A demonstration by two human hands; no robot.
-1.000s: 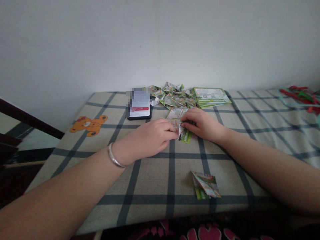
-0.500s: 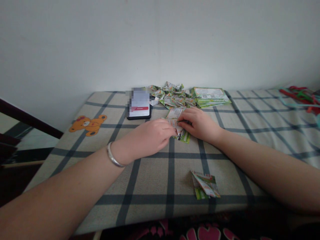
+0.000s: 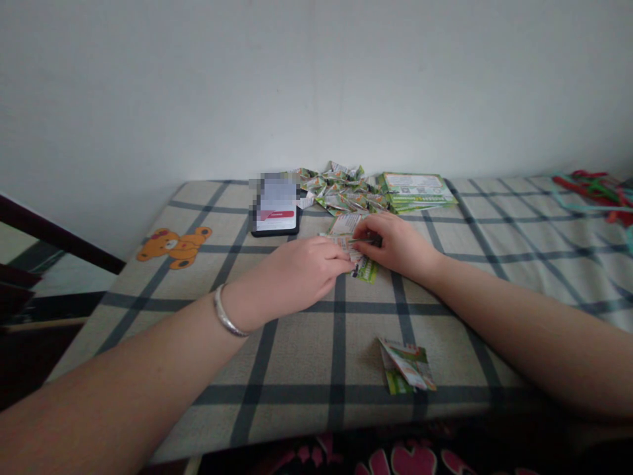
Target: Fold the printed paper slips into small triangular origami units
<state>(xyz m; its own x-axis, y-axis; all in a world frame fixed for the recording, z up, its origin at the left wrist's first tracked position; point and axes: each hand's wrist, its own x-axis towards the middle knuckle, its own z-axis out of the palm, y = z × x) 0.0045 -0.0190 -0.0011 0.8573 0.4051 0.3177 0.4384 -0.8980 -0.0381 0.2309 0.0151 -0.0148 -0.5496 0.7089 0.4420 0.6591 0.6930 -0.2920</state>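
Observation:
My left hand [image 3: 297,274], with a silver bangle [image 3: 227,315] at the wrist, and my right hand [image 3: 393,243] meet over a green and white printed paper [image 3: 364,268] lying on the checked cloth [image 3: 306,349]. Both hands have their fingers curled and pinch the paper's edges, pressing it against the surface. Much of the paper is hidden under the fingers. Nearer to me lies a folded paper piece [image 3: 406,366], untouched.
Behind the hands are a phone [image 3: 275,206], a heap of several folded green papers [image 3: 339,188] and a stack of flat green leaflets [image 3: 416,190]. Red and green strips [image 3: 596,187] lie at the far right. A bear print [image 3: 173,243] marks the cloth's left side, near the edge.
The hands have shifted only slightly on the paper; the right fingers have drawn in a little. Nothing else has moved.

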